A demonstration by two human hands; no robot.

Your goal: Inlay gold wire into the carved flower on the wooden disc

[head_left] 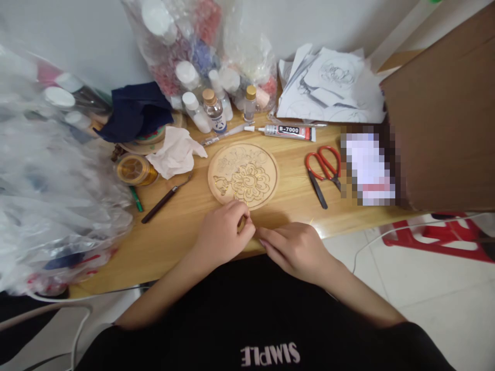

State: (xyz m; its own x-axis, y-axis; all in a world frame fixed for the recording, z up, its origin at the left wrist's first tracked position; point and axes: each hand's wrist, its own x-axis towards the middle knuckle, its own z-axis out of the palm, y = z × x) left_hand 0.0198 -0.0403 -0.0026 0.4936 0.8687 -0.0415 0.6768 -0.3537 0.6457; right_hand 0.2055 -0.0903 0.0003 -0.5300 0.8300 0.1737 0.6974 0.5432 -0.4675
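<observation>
A round wooden disc (243,175) with a flower design, partly outlined in gold wire, lies flat on the wooden table (185,237). Just below its lower edge, my left hand (226,232) is closed in a pinch, thumb against fingertips. My right hand (297,250) is beside it to the right, its thumb and forefinger pressed together near the table's front edge. A short bit of gold wire (311,221) shows by the right knuckles. What the fingertips of either hand pinch is too small to make out.
Red-handled scissors (325,162) and black tweezers (317,190) lie right of the disc. Behind it are a glue tube (290,132) and small bottles (214,111). Left are a wire spool (136,169), crumpled tissue (174,152) and a dark-handled tool (164,201). A cardboard box (444,113) stands right.
</observation>
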